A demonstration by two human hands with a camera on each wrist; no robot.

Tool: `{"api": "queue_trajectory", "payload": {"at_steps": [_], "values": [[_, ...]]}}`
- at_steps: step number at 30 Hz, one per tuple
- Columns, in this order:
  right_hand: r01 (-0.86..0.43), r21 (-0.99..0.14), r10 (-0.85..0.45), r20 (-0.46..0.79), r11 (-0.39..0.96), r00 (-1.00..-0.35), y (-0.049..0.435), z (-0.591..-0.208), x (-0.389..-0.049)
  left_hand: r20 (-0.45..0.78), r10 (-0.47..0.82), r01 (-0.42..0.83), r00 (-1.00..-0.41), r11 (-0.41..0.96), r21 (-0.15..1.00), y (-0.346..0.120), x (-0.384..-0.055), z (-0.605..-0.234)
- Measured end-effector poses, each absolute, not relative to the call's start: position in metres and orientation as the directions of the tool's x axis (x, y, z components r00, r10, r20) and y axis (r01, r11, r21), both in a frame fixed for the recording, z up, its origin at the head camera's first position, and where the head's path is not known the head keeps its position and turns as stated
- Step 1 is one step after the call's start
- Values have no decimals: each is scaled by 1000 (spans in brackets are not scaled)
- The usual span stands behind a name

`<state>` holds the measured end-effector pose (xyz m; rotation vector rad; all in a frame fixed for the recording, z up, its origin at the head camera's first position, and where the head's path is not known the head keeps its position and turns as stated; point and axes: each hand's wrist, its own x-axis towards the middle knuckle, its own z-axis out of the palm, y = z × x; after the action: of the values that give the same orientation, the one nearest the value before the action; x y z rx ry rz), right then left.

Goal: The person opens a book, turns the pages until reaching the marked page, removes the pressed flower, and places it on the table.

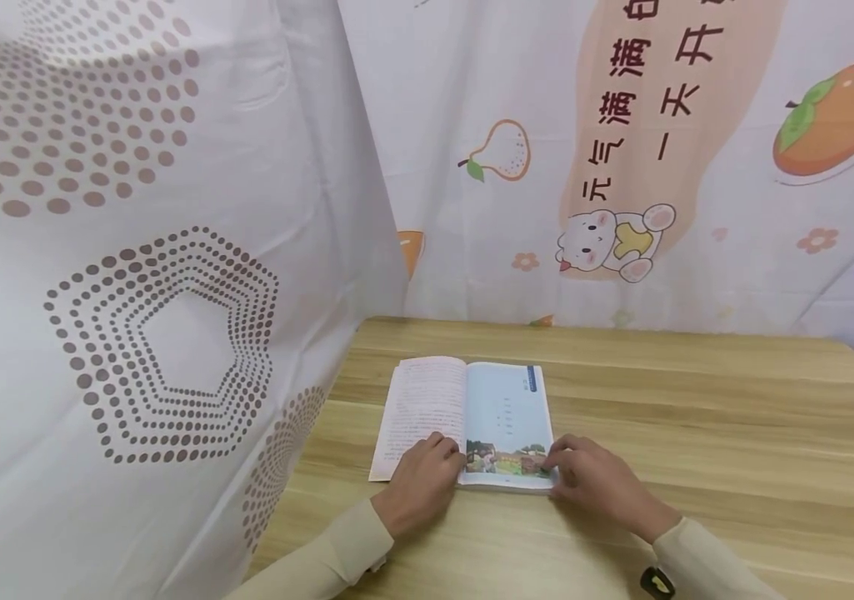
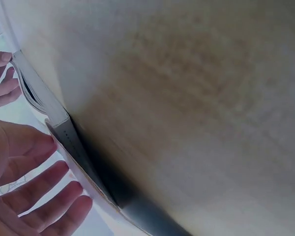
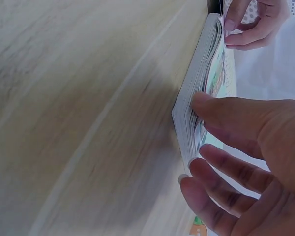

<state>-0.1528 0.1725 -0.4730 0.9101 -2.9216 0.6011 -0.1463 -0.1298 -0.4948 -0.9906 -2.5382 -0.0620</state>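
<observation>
An open book lies on the table, with printed text on its left page and a blue illustrated page on the right. My left hand rests on the lower part of the left page beside the spine, its fingers loosely extended in the left wrist view. At the lower right corner, my right hand has its thumb against the page edges and its fingers curled by the side. Seen from the right wrist, the thumb touches the thick stack of pages.
The wood-grain table extends to the right of the book. A white dotted cloth hangs close along the left side. Behind the table hangs a printed curtain with fruit and a cartoon animal.
</observation>
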Motion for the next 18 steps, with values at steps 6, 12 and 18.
{"api": "queue_trajectory", "payload": {"at_steps": [6, 12, 18], "values": [[-629, -284, -606, 174, 724, -776, 170, -472, -154, 348, 616, 641, -707, 766, -53, -130, -145, -492], [-711, -174, -646, 314, 682, -696, 169, -474, -153, 297, 614, 628, -732, 776, -55, -127, -146, -487], [-707, -159, -617, 384, 689, -687, 171, -474, -155, 228, 620, 626, -751, 778, -53, -121, -148, -486]]}}
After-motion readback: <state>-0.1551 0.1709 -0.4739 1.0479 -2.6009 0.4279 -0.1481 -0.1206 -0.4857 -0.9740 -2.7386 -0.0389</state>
